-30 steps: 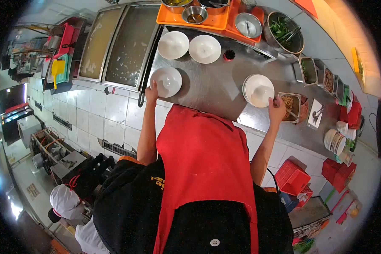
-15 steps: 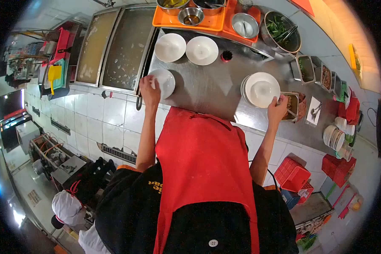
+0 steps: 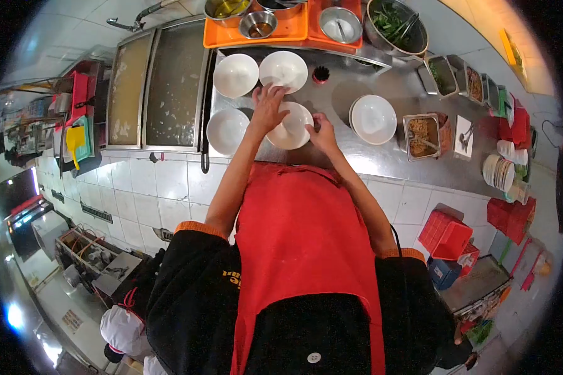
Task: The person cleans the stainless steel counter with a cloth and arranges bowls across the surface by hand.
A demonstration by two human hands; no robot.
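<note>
Four is avoided here: several white bowls stand on the steel counter. My right hand (image 3: 322, 135) pinches the right rim of the near white bowl (image 3: 289, 132) in front of my apron. My left hand (image 3: 268, 111) reaches over that bowl's left side with its fingers spread. Its fingertips lie close to the far white bowl (image 3: 283, 67); whether they touch it I cannot tell. Left of these sit two more white bowls, one far (image 3: 236, 75) and one near (image 3: 227, 132). A short stack of white bowls (image 3: 374, 119) stands to the right.
Sunken vats of cloudy liquid (image 3: 176, 87) adjoin the counter (image 3: 331, 103) on the left. Orange trays (image 3: 222, 39) with metal bowls line the back. A pot of greens (image 3: 394, 28), food containers (image 3: 421, 134) and stacked dishes (image 3: 499, 172) are on the right. A co-worker (image 3: 122, 328) is behind, lower left.
My right hand has moved left from the stack with a bowl, which now stands beside the near left bowl. My left hand has left that near left bowl and moved right.
</note>
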